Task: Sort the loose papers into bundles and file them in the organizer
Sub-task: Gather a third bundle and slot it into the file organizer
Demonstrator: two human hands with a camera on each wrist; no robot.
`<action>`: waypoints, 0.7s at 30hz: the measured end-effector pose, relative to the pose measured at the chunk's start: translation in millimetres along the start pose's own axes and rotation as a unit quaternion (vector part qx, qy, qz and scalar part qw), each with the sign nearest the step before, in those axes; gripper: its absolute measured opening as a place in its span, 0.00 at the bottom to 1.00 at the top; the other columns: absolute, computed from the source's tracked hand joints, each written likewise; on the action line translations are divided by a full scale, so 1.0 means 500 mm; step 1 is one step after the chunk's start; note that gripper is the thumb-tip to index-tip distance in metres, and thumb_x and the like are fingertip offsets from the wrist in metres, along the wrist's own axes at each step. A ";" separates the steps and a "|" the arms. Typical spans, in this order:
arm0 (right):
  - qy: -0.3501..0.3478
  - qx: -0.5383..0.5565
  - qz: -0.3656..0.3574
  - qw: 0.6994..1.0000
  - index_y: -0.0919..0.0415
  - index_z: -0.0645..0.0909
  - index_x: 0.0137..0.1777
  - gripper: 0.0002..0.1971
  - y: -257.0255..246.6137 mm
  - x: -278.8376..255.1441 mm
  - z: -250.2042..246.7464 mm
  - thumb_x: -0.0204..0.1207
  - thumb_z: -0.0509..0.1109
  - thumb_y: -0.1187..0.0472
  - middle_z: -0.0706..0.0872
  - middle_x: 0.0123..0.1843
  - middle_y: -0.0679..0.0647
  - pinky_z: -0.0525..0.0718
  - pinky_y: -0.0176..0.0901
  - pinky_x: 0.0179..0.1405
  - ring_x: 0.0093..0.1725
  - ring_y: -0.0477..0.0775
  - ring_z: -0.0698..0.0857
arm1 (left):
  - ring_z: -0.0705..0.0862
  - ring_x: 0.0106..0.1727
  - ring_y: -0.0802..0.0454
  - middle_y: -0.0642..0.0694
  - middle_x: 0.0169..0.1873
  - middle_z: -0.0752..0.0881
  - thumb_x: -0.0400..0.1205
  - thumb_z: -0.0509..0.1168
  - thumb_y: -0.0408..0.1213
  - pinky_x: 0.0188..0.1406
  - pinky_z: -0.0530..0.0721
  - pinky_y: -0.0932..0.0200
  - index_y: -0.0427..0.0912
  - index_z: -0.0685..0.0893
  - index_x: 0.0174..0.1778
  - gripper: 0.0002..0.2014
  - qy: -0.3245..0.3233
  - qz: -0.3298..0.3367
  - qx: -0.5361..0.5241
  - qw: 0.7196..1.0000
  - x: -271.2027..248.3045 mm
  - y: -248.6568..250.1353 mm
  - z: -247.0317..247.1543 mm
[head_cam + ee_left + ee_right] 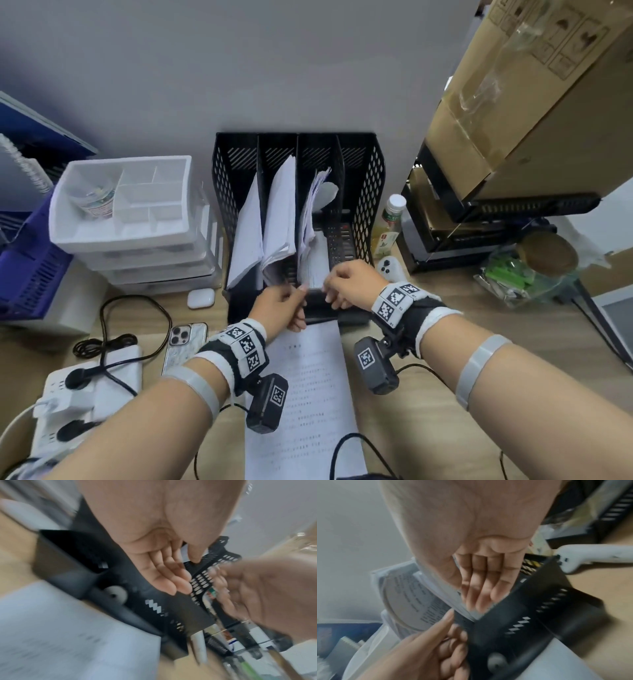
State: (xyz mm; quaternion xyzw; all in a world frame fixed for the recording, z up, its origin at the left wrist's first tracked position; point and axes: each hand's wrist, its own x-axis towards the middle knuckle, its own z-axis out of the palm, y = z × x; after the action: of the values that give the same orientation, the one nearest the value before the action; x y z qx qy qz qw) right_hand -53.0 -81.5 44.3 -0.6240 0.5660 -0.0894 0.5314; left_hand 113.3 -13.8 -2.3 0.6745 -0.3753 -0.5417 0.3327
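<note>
A black mesh organizer [371, 192] [200, 580] [522, 615] with several slots stands against the wall. Paper stands in its three left slots. My right hand [339, 284] [479, 588] [248, 588] holds the lower front of the third slot's paper bundle [315, 260] [412, 592] between thumb and straight fingers. My left hand [287, 305] [188, 574] [436, 642] is just left of it, loosely curled and holding nothing; its index tip touches the bundle's lower corner. One printed loose sheet [308, 394] [51, 628] lies flat on the desk before the organizer. Both wrist views are blurred.
A white drawer unit [130, 212] and a blue basket [27, 267] stand left of the organizer. An earbuds case [200, 297], phone [185, 346] and power strip [85, 394] lie front left. On the right are a bottle [390, 222], a white controller [390, 269] and a cardboard box [531, 85].
</note>
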 end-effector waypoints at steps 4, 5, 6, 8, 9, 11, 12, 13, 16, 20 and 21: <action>-0.087 -0.064 0.148 0.983 0.66 0.87 0.46 0.12 0.121 -0.024 0.030 0.81 0.63 0.61 0.92 0.45 0.61 0.84 0.41 0.34 0.39 0.58 0.91 | 0.87 0.39 0.45 0.44 0.34 0.90 0.84 0.69 0.44 0.47 0.86 0.51 0.42 0.86 0.38 0.12 0.070 -0.052 0.191 0.978 -0.022 -0.124 -0.052; -0.081 -0.119 0.157 0.977 0.66 0.87 0.49 0.12 0.155 -0.023 0.039 0.80 0.64 0.60 0.92 0.50 0.63 0.84 0.43 0.39 0.45 0.61 0.91 | 0.87 0.46 0.44 0.42 0.43 0.90 0.83 0.70 0.42 0.52 0.84 0.51 0.40 0.86 0.45 0.08 0.096 -0.084 0.228 0.965 -0.030 -0.151 -0.064; -0.079 -0.173 0.165 0.968 0.65 0.86 0.51 0.11 0.188 -0.025 0.053 0.80 0.64 0.60 0.91 0.54 0.64 0.83 0.44 0.45 0.50 0.62 0.89 | 0.86 0.53 0.42 0.40 0.51 0.88 0.81 0.72 0.41 0.56 0.82 0.51 0.39 0.84 0.54 0.11 0.116 -0.124 0.245 0.955 -0.043 -0.182 -0.073; -0.080 -0.200 0.169 0.962 0.65 0.84 0.53 0.11 0.230 -0.035 0.078 0.77 0.66 0.59 0.88 0.54 0.65 0.82 0.45 0.49 0.50 0.61 0.86 | 0.84 0.64 0.38 0.36 0.63 0.84 0.77 0.76 0.41 0.65 0.82 0.48 0.37 0.75 0.70 0.27 0.131 -0.177 0.238 0.946 -0.058 -0.232 -0.082; -0.083 -0.176 0.171 0.966 0.66 0.83 0.48 0.09 0.243 -0.042 0.093 0.76 0.67 0.60 0.87 0.48 0.66 0.82 0.43 0.43 0.44 0.59 0.84 | 0.83 0.66 0.37 0.36 0.66 0.83 0.76 0.77 0.41 0.69 0.82 0.46 0.36 0.71 0.74 0.34 0.134 -0.192 0.216 0.948 -0.067 -0.250 -0.082; -0.078 -0.129 0.170 0.974 0.70 0.80 0.39 0.09 0.266 -0.048 0.120 0.73 0.68 0.63 0.83 0.38 0.60 0.81 0.39 0.30 0.35 0.54 0.81 | 0.83 0.65 0.38 0.37 0.66 0.83 0.76 0.76 0.40 0.70 0.82 0.45 0.36 0.66 0.80 0.38 0.133 -0.208 0.146 0.958 -0.083 -0.279 -0.072; -0.074 -0.116 0.171 0.976 0.73 0.82 0.43 0.10 0.275 -0.047 0.129 0.72 0.69 0.63 0.83 0.38 0.58 0.82 0.43 0.31 0.36 0.54 0.82 | 0.83 0.64 0.39 0.38 0.66 0.83 0.78 0.75 0.39 0.70 0.80 0.49 0.36 0.66 0.81 0.38 0.133 -0.213 0.117 0.961 -0.088 -0.286 -0.065; -0.082 -0.110 0.173 0.975 0.72 0.85 0.49 0.12 0.278 -0.049 0.136 0.72 0.70 0.62 0.86 0.41 0.57 0.82 0.43 0.34 0.39 0.55 0.84 | 0.83 0.65 0.39 0.37 0.67 0.83 0.79 0.74 0.38 0.68 0.78 0.54 0.36 0.67 0.81 0.36 0.132 -0.215 0.101 0.962 -0.095 -0.289 -0.059; -0.101 -0.104 0.189 0.971 0.66 0.87 0.54 0.14 0.272 -0.057 0.147 0.71 0.70 0.62 0.90 0.52 0.59 0.83 0.44 0.43 0.50 0.61 0.88 | 0.85 0.67 0.35 0.38 0.68 0.85 0.81 0.73 0.40 0.67 0.81 0.47 0.38 0.78 0.76 0.27 0.118 -0.213 0.066 0.968 -0.103 -0.293 -0.040; -0.066 -0.075 0.150 0.984 0.60 0.87 0.58 0.13 0.251 -0.076 0.108 0.75 0.68 0.64 0.88 0.55 0.56 0.81 0.45 0.54 0.56 0.59 0.86 | 0.86 0.45 0.41 0.37 0.55 0.89 0.78 0.77 0.35 0.58 0.87 0.40 0.39 0.83 0.57 0.14 0.123 -0.191 -0.012 0.974 -0.115 -0.284 -0.022; -0.058 -0.058 0.136 0.987 0.59 0.87 0.58 0.13 0.244 -0.080 0.089 0.75 0.68 0.64 0.89 0.57 0.55 0.82 0.48 0.59 0.58 0.59 0.86 | 0.85 0.42 0.43 0.36 0.53 0.88 0.76 0.78 0.35 0.53 0.89 0.42 0.38 0.82 0.55 0.15 0.126 -0.180 -0.031 0.975 -0.119 -0.275 -0.020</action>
State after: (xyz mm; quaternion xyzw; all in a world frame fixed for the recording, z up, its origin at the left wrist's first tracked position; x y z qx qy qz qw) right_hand -109.5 0.6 -47.9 -0.5752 0.6176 0.0529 0.5337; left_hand 135.3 106.4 -89.6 0.7833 -0.1857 -0.5145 0.2953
